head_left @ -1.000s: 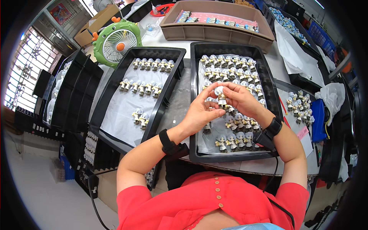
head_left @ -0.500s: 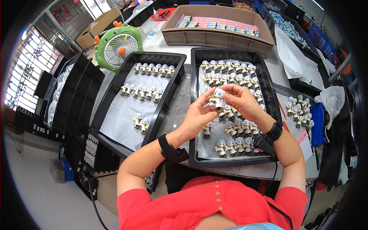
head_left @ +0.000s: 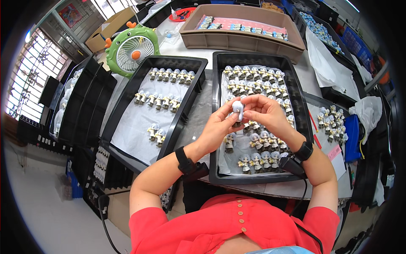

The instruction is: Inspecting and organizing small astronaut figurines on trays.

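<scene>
A small figurine with a pale grey-white head is pinched between my left hand and my right hand, both held above the right black tray. That tray carries several rows of similar little figurines on a white sheet. Left of it, a second black tray holds a few rows of the same figurines. Each of my wrists wears a black band.
A green round fan stands behind the left tray. A brown crate with small parts lies at the back. Stacked black trays sit at far left. More figurines, white bags and a blue pad lie at right.
Both hands have lifted the figurine slightly higher above the right tray and turned it; the view has shifted a little. The trays have not moved.
</scene>
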A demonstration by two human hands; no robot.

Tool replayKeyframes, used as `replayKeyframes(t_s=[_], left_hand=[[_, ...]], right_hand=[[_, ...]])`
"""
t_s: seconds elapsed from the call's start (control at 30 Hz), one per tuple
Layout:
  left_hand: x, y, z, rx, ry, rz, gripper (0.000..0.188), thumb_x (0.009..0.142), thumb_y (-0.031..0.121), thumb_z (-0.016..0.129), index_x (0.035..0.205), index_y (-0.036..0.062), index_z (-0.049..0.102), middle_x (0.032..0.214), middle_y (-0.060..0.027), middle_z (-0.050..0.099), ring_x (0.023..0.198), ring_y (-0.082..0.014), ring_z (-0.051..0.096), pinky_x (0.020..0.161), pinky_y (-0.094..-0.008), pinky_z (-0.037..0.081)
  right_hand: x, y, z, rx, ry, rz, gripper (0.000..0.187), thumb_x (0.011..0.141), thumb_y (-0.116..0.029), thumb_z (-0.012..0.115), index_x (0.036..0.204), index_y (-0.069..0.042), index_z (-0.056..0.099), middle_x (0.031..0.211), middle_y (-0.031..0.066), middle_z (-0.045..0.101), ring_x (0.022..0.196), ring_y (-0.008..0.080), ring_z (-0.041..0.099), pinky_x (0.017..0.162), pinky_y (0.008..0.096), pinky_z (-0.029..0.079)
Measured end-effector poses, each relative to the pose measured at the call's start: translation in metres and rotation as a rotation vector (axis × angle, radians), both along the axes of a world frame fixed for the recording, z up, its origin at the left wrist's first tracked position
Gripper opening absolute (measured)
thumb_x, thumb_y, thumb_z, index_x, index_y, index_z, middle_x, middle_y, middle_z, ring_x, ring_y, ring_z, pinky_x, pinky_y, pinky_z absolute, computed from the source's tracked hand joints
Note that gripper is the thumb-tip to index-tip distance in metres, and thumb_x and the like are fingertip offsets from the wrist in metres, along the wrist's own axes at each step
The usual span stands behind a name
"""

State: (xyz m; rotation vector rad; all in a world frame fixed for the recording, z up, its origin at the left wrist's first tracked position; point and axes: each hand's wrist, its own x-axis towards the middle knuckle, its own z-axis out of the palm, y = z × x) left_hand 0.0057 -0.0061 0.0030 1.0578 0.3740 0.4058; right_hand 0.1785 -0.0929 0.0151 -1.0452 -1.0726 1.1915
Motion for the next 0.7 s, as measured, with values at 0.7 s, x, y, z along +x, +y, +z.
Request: replayKeyframes(t_s=[0.7], left_hand=[[-0.003,0.012,-0.006,-0.187,-0.078,-0.178,0.031,0.101,0.035,0.033,0.12,0.0147,0.047,0.114,-0.0008,0.055,0.102,-0.0107,0.053,0.085,-0.0333,0.045]], right_hand=[[-0.006,-0.002,0.007,0.325,-0.8,-0.19,0.037,0.075,-0.009,0.069,0.112,-0.007,0.062,0.103,0.0083,0.057,0.093,0.0206,0.057,0.076,0.0291,0.046]])
